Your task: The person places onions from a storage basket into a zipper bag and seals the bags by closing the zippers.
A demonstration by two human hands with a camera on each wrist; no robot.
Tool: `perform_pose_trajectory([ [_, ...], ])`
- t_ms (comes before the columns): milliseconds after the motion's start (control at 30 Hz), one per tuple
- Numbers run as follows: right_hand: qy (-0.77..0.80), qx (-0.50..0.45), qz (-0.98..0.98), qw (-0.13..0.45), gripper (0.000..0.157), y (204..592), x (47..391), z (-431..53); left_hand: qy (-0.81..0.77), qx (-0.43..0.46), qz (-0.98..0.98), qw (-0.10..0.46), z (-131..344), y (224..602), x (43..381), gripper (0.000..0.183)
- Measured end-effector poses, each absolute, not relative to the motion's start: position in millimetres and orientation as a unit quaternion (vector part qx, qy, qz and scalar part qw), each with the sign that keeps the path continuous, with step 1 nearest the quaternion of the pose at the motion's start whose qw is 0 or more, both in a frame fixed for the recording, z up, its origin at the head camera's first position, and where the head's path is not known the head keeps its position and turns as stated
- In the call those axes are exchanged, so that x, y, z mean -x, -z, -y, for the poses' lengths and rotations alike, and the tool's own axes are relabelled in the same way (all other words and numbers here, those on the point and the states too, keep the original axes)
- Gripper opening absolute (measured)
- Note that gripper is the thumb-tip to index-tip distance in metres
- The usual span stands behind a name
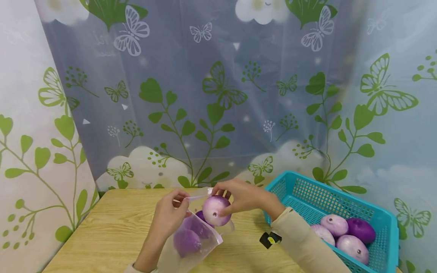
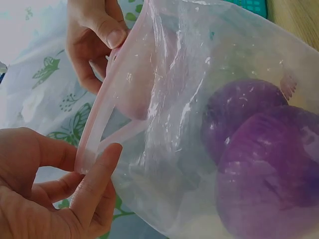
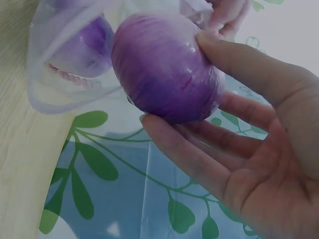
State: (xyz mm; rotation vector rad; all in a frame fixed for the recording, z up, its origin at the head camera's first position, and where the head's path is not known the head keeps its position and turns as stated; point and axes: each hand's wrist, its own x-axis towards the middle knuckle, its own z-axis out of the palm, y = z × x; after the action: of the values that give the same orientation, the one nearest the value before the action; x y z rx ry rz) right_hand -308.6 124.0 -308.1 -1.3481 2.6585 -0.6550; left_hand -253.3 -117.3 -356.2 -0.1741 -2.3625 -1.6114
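Note:
In the head view my right hand (image 1: 240, 195) grips a pale purple onion (image 1: 215, 211) between thumb and fingers, right at the mouth of a clear plastic bag (image 1: 205, 252). My left hand (image 1: 170, 212) pinches the bag's pink-edged rim and keeps the mouth apart. Inside the bag lie purple onions (image 2: 269, 164), seen through the film in the left wrist view. From the right wrist side, the held onion (image 3: 164, 69) shows darker purple underneath, with my thumb on top and fingertips below. The bag's open edge (image 3: 55, 107) lies just beside it.
A turquoise perforated basket (image 1: 341, 193) stands at the right, with several onions (image 1: 353, 248) in its near end. A small black object with a yellow mark (image 1: 271, 240) lies on the wooden table (image 1: 126, 212) beside my right sleeve. Behind the table hangs a leaf-and-butterfly curtain (image 1: 205, 94).

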Motion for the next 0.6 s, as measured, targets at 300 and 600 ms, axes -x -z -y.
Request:
perform_pose_trajectory([
  [300,0.196,0.452,-0.869,0.036,0.043,311.3,302.4,-110.4,0.559,0.047,0.816,0.140,119.2,356.5,254.0,0.012],
  [600,0.216,0.442,-0.869,0.047,0.043,313.4,301.0,-106.8,0.563,0.047,0.814,0.137,121.3,355.3,253.2,0.013],
])
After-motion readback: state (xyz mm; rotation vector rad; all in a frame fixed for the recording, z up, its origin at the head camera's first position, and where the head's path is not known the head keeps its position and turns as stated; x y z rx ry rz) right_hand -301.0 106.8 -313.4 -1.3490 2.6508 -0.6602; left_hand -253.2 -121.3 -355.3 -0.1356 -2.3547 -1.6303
